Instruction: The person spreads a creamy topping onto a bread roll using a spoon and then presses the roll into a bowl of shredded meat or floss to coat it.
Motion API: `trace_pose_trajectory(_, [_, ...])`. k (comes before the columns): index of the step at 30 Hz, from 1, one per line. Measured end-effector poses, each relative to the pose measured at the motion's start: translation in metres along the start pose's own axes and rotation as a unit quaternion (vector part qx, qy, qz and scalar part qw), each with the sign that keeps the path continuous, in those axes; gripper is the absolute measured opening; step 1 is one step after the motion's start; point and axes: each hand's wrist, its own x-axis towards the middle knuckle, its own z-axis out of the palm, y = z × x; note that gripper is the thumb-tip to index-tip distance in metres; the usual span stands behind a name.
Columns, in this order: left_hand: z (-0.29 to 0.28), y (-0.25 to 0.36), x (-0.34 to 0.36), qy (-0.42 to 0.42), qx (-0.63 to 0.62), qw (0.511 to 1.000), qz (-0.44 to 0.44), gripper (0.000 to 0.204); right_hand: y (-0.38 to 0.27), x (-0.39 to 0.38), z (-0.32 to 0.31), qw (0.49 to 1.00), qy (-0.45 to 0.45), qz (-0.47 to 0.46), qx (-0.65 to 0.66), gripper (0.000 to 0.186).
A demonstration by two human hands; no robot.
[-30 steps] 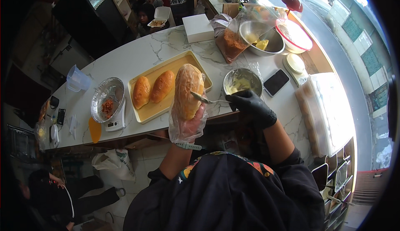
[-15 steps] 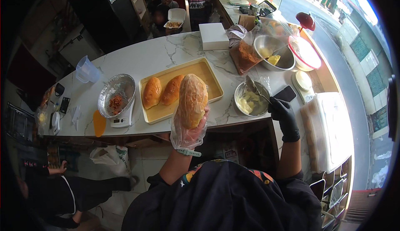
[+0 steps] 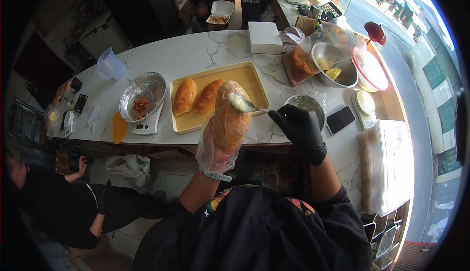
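Note:
My left hand (image 3: 215,149), in a clear plastic glove, is closed around a golden bread roll (image 3: 234,130) and holds it up before the counter's near edge. In my right hand (image 3: 302,130), in a black glove, is a metal spoon (image 3: 250,106). Its bowl carries pale cream and lies over the upper part of the roll; I cannot tell whether it touches. Behind the right hand stands a metal bowl (image 3: 322,108), its contents mostly hidden. Two more glossy rolls (image 3: 185,97) lie on a pale yellow tray (image 3: 260,82) just beyond the held one.
Left of the tray, a foil-lined bowl (image 3: 160,82) with reddish shreds sits on a white scale (image 3: 147,126). A phone (image 3: 340,120) and clear-lidded container (image 3: 389,168) are on the right. A bag of reddish-brown filling (image 3: 299,65) stands farther back. A co-worker (image 3: 63,202) is at lower left.
My right hand has lifted the spoon out of the metal bowl and brought it left over the roll, with cream on it. My left hand still holds the roll. The whole view has shifted slightly.

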Motion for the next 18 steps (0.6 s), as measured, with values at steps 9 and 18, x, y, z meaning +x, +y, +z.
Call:
trace_pose_trajectory(9, [-0.007, -0.002, -0.002, 0.021, 0.045, 0.999, 0.011, 0.039, 0.012, 0.003, -0.003, 1.0, 0.007, -0.017, 0.004, 0.025])
trace_pose_trajectory(18, [0.005, -0.006, 0.0, 0.072, 0.065, 0.994, 0.049, 0.038, -0.002, -0.014, 0.006, 0.985, -0.048, -0.159, -0.051, 0.024])
